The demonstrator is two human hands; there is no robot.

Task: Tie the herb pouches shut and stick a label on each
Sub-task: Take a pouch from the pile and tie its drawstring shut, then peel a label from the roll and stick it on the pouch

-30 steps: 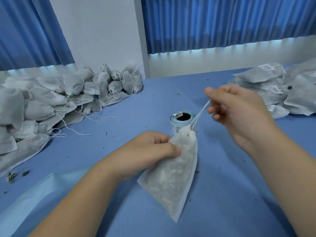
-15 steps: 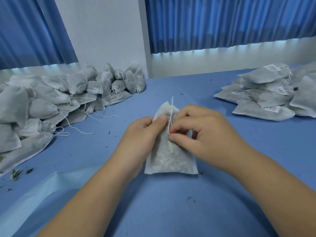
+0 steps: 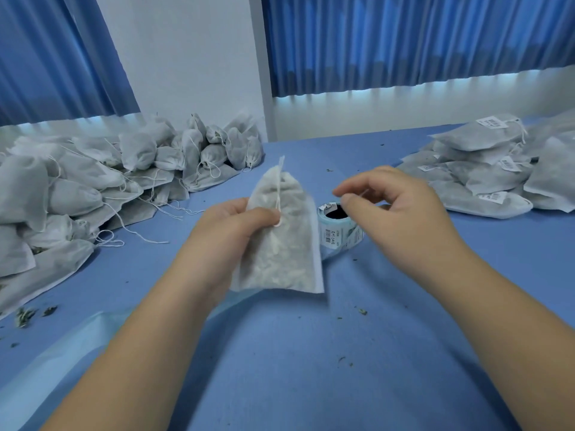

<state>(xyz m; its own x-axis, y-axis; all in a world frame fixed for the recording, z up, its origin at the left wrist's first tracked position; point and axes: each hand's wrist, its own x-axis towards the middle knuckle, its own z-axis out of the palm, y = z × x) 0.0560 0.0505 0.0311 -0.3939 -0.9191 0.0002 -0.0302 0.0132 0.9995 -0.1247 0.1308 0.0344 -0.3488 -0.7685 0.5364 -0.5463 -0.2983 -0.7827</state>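
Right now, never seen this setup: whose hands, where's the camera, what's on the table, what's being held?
No machine here: a person works with bare hands, and every picture comes from one camera worn on their head, looking down and forward. The left hand grips a herb pouch, thumb pressing its white string against the cloth. The right hand hovers over a label roll standing on the blue table, thumb and forefinger close together; whether they pinch anything I cannot tell. To the left lies a pile of pouches with loose strings; to the right, a stack of pouches bearing barcode labels.
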